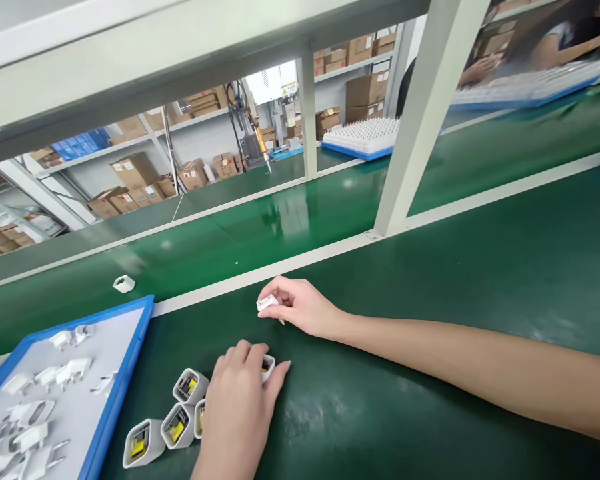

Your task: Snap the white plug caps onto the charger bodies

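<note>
White plastic, small and with dark marks on its face, is the small piece [267, 303] that the right hand [303, 307] holds above the green tabletop [430, 267], pinched between thumb and bent fingers. Nearer to the person, the left hand [240, 393] is curved around a white, hollow plastic housing [269, 367] with something yellow inside; thumb and fingers seem closed on it, though the hand hides most of the contact. The two pieces are near each other, but apart. I judge that the step in hand is to have one piece ready in each hand, not yet joined in any way. The next move, in my opinion, calls for a steady left hand and for careful turning of the small piece, so that its direction can be checked. Just beside the left hand stand four open white housings with yellow and black parts inside [177, 425], one of them partly covered by this hand. Further left lies a blue-rimmed tray with a pale bottom [123, 373], which carries many white plug pieces with pins [33, 437]. Beyond the tray, a single white housing [124, 284] lies on the shiny green strip [205, 247] behind the pale metal edge [280, 267].
</note>
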### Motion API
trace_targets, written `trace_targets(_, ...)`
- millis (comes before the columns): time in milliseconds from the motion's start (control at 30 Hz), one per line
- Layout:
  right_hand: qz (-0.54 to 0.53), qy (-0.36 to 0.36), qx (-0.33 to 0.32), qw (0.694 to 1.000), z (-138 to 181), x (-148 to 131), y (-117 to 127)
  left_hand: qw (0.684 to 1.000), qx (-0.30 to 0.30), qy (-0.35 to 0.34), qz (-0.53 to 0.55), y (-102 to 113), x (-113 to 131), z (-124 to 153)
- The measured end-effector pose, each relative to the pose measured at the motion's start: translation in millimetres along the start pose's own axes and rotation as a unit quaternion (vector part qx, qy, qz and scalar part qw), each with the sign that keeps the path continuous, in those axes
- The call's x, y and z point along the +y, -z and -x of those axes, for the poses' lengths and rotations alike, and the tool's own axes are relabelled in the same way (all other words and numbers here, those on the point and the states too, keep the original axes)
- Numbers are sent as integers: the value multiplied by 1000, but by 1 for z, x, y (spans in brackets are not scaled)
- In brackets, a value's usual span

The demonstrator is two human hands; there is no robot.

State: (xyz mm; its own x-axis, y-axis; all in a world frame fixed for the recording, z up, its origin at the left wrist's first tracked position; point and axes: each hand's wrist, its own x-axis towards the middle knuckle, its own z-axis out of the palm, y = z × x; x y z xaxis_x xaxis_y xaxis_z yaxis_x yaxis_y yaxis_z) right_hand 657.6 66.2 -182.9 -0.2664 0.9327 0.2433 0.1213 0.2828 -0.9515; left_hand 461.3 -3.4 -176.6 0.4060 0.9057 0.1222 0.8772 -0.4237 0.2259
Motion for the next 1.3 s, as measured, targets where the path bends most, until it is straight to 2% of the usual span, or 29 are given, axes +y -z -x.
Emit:
trace_targets(100, 18, 6, 12, 1000, -3, 3, 4, 999, 31, 7, -16, -13, 22, 0)
trace_targets(167, 29, 12, 16, 999, -3, 3, 4, 999, 31, 22, 12, -17, 29, 4)
trace_targets(267, -5, -2, 4, 1000, -2, -2, 3, 991, 16, 35, 127, -19, 28, 11)
trace_targets(400, -37, -11, 3, 999, 1, -18, 6, 960, 32, 59, 272, -21, 23, 13)
trace_targets(467, -14, -9, -39, 999, 2, -30, 13, 952, 28, 64, 298, -22, 21, 10)
trace_targets(533, 45, 11, -111, 993, 3, -44, 23, 947, 19, 67, 314, -21, 19, 7)
trace_targets(633, 185, 95, -214, 955, 1, -67, 37, 935, 12, 90, 343, -17, 16, 5)
trace_targets(700, 268, 129, -236, 925, 0, -79, 43, 917, 4, 127, 378, -13, 15, 5)
trace_targets(767, 323, 124, -225, 911, 1, -85, 44, 892, -2, 166, 422, -9, 15, 5)
trace_targets(833, 341, 115, -219, 907, 3, -86, 42, 877, 0, 172, 450, -6, 16, 4)
trace_targets(967, 329, 122, -258, 900, 7, -77, 32, 884, 12, 148, 443, -5, 18, 3)
trace_targets(1200, 263, 73, -216, 938, 3, -71, 29, 872, 49, 150, 463, -6, 21, 2)
trace_targets(1300, 264, 79, -215, 937, 4, -70, 27, 874, 59, 142, 461, -8, 23, 1)
